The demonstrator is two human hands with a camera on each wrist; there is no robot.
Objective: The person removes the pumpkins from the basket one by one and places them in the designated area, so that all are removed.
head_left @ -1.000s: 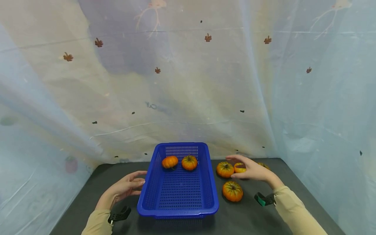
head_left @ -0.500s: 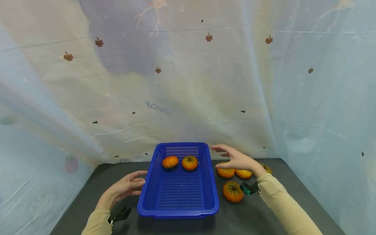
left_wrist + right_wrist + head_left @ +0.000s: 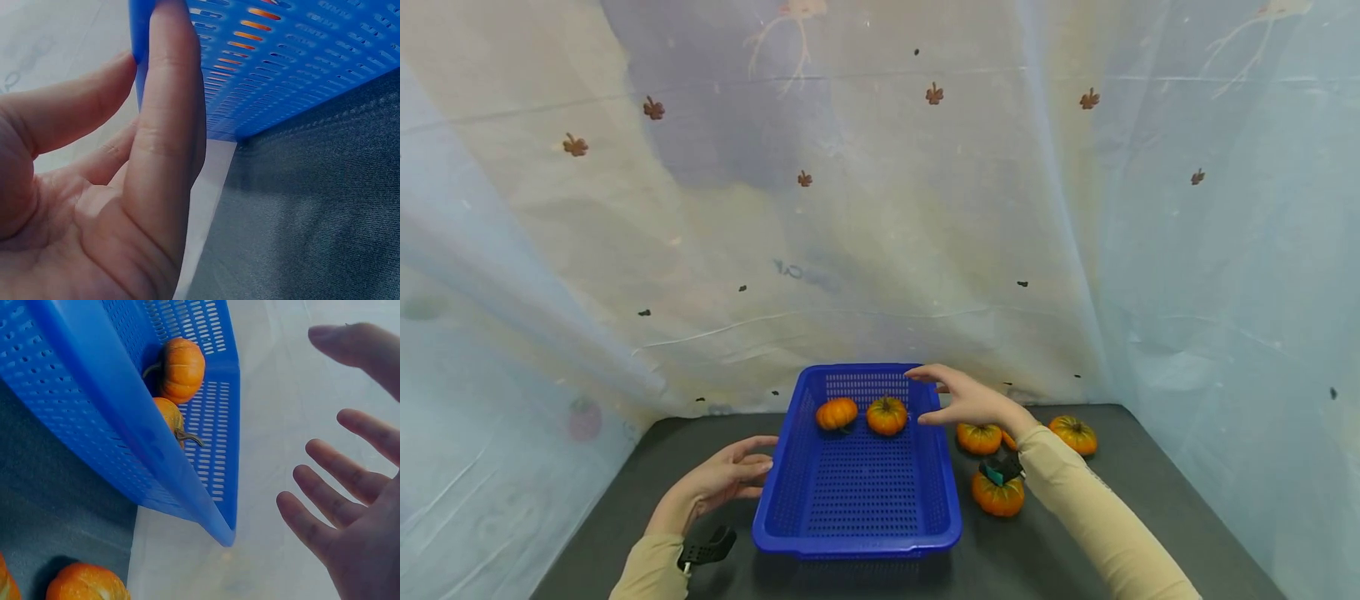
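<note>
Blue basket (image 3: 857,545), yellow-streaked orange pumpkins (image 3: 887,417), dark grey tabletop (image 3: 1150,492).

A dark table (image 3: 1165,500) is backed by a pale sheet (image 3: 880,233); brown leaf shapes (image 3: 934,94) are scattered there. At left, a pinkish print (image 3: 584,419) is seen.

Booth-like setup, room type unclear: printed plastic sheeting (image 3: 880,233) walls three sides of a dark fabric-topped surface (image 3: 1138,479).

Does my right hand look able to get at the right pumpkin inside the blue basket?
Probably yes: your right hand is empty near the basket, and nothing seems to cover that pumpkin.
</note>
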